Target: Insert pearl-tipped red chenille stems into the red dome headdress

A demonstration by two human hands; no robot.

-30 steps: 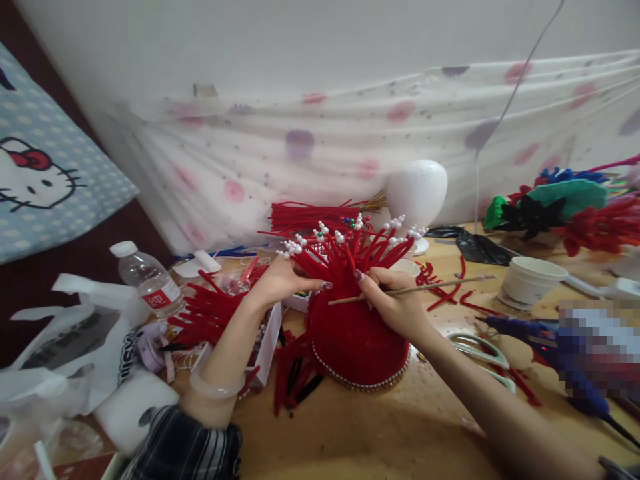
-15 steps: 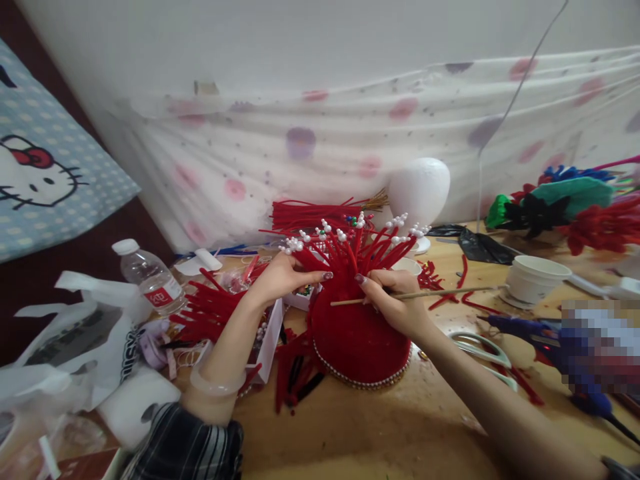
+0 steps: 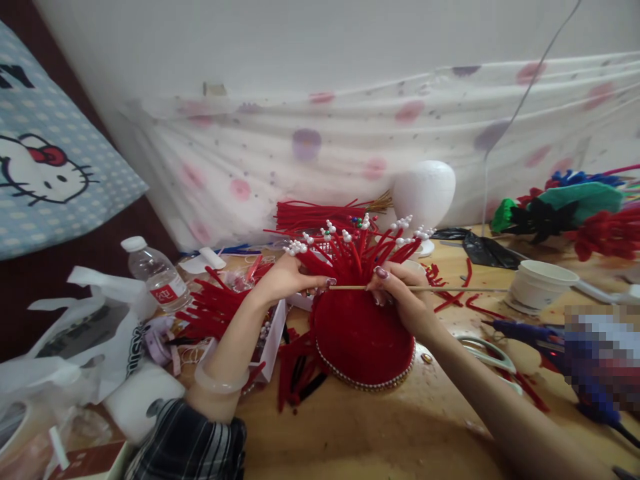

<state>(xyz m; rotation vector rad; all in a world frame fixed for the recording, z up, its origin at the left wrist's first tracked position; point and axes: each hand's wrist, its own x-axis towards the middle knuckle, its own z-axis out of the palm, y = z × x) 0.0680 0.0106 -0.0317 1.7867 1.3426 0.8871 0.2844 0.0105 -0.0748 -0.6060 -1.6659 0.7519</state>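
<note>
The right hand (image 3: 406, 298), grip clamped on the thin stick (image 3: 465, 290), has levelled it, so its nine-o'clock tip reaches the left hand (image 3: 281, 277), closed on red stems (image 3: 349, 265)

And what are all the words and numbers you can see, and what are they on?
"TY", black letters on the blue spotted cloth, cut off by the picture's edge.
Black sideways letters on the white plastic bag: too crumpled to read surely.
White marks on the red label of the bottle: too small to read.
Faint grey marks on the white cup: too blurred.
I can't make out any numbers.
</note>
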